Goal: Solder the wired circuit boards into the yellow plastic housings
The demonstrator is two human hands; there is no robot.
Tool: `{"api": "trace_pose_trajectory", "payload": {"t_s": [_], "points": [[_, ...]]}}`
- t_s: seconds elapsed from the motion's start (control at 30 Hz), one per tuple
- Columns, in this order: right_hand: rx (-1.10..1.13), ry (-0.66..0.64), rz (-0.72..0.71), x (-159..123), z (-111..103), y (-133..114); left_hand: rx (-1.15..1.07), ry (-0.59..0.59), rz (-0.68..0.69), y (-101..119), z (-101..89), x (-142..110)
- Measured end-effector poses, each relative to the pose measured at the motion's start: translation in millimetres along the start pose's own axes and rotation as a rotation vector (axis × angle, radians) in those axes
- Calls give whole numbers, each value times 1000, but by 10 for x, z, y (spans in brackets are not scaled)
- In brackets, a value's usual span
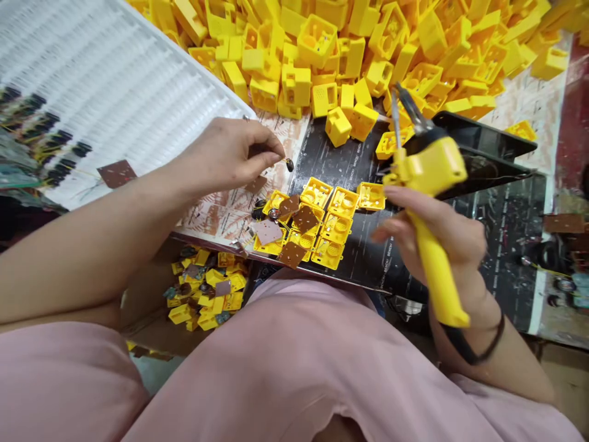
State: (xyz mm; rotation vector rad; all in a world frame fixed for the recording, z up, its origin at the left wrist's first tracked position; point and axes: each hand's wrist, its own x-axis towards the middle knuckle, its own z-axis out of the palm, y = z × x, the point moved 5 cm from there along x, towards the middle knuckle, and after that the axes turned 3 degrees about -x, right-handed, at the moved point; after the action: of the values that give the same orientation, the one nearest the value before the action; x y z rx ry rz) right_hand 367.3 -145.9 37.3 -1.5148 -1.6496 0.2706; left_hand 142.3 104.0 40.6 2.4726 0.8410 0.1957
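My right hand grips a yellow soldering gun, its black nozzle and thin metal tip pointing up and away. Fingers closed in a pinch, my left hand hovers over the light patterned sheet. A small black round part hangs at its fingertips, seemingly on a short wire. Between the hands, several open yellow housings lie in a block on the black mat. Brown circuit boards rest on some of them, and a paler board lies at the left of the block.
A large heap of yellow housings covers the back. White ribbed trays with rows of black wired parts stand left. Below the edge, a cardboard box holds yellow pieces. A black stand is behind the soldering gun.
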Motion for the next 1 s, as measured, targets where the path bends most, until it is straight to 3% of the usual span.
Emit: {"api": "trace_pose_trajectory", "payload": {"t_s": [0.1, 0.2, 0.37, 0.5, 0.67, 0.83, 1.0], "points": [[-96, -195, -166, 448, 257, 69, 138, 7, 63, 54, -168, -169], [-216, -442, -230, 829, 621, 210, 215, 8, 22, 6, -213, -325], [-329, -579, -346, 1045, 992, 300, 82, 75, -31, -180, -103, -504], [-514, -523, -388, 1020, 1019, 419, -92, 142, -113, -334, -50, -613], [-636, -368, -184, 997, 880, 569, -84, 121, -117, -375, -29, -659], [-667, -397, -62, 1023, 805, 398, -60, 88, -54, -306, 12, -618], [-775, -587, 55, 1006, 917, 247, 95, -25, -41, -248, 118, -458]]}}
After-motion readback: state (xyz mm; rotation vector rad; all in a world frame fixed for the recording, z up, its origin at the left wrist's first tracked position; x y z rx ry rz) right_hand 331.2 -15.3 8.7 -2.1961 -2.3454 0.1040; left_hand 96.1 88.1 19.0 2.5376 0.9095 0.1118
